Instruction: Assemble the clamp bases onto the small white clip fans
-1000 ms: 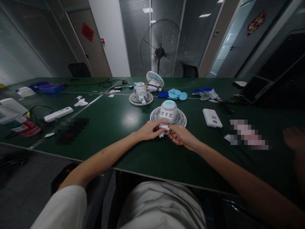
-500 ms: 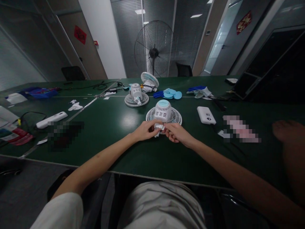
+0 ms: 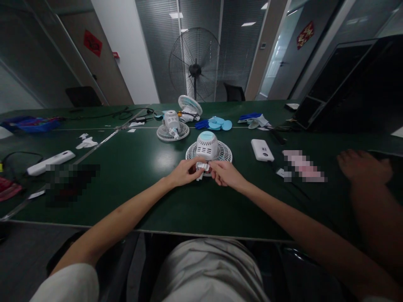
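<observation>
A small white fan (image 3: pixel 207 144) with a light-blue cap lies grille-down on the green table, its motor housing pointing up. At its near edge is a small white neck piece (image 3: pixel 203 166), which seems joined to the fan. My left hand (image 3: pixel 185 172) grips this piece from the left, thumb and fingers closed round it. My right hand (image 3: pixel 226 173) is closed on its right side, fingertips pinched against it and the other fingers curled. Whether the right fingertips hold anything smaller is hidden.
Behind stand two more small fans (image 3: pixel 172 126) (image 3: pixel 190 108) and light-blue fan blades (image 3: pixel 219 123). To the right lie a white power bank (image 3: pixel 262 150), gloves (image 3: pixel 254 120) and another person's hand (image 3: pixel 363 165). A white elongated device (image 3: pixel 51 162) and paper scraps (image 3: pixel 86 142) lie left.
The view has turned slightly right, so things sit further left in it. Both my hands keep their hold at the fan's near edge. More of the other person's hand shows.
</observation>
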